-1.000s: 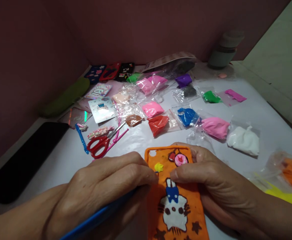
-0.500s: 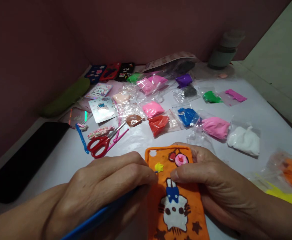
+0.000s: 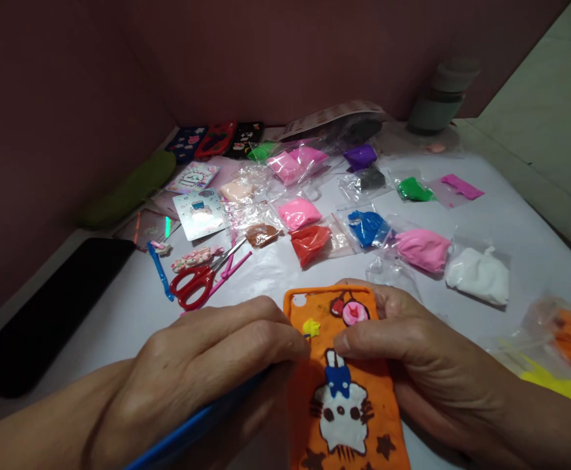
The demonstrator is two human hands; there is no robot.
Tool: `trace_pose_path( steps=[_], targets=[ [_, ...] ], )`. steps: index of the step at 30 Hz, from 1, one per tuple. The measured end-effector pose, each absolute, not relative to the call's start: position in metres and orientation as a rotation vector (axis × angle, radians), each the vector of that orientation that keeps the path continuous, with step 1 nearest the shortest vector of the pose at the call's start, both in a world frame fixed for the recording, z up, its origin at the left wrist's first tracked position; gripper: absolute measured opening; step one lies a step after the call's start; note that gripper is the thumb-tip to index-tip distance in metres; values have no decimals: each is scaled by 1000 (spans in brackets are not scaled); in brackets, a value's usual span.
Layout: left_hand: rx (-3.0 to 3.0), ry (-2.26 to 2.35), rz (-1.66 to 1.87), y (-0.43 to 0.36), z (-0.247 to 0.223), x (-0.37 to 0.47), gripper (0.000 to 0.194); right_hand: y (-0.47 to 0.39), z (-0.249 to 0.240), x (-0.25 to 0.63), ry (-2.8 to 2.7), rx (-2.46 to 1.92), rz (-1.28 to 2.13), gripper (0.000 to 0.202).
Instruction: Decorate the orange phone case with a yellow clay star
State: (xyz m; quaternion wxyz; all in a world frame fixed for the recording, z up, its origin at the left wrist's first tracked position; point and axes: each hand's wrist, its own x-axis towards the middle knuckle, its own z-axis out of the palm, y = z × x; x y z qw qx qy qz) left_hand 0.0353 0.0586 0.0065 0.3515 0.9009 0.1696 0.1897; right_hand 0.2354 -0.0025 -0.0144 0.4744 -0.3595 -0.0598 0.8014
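Note:
My right hand (image 3: 422, 346) grips an orange clay-covered phone case (image 3: 309, 391), thumb on its face and fingers behind. The case bears an upside-down white cat figure (image 3: 342, 414) in blue clothes, brown stars (image 3: 385, 446), a pink round piece (image 3: 355, 313) and a small yellow star (image 3: 311, 328). Closed around a slim blue modelling tool (image 3: 197, 421), my left hand (image 3: 226, 352) rests by the left edge of the case. The tool's tip shows just below the yellow star; whether it touches the star I cannot tell.
Red-handled scissors (image 3: 194, 287) and a black phone (image 3: 53, 313) lie to the left. Bags of coloured clay, such as red (image 3: 309, 245), blue (image 3: 367, 227) and white (image 3: 478, 274), spread across the white table. Decorated phone cases (image 3: 216, 140) and a bottle (image 3: 436, 98) stand at the back.
Almost nothing differs. The blue tool in my left hand has shifted its angle very slightly; the case and my right hand stay in place.

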Motion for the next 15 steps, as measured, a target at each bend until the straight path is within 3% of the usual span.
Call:
trace_pose_path(
  steps=[15],
  targets=[
    [2310, 453, 556, 63, 15, 34, 19, -3, -13, 235, -174, -889, 1948, 48]
  ],
)
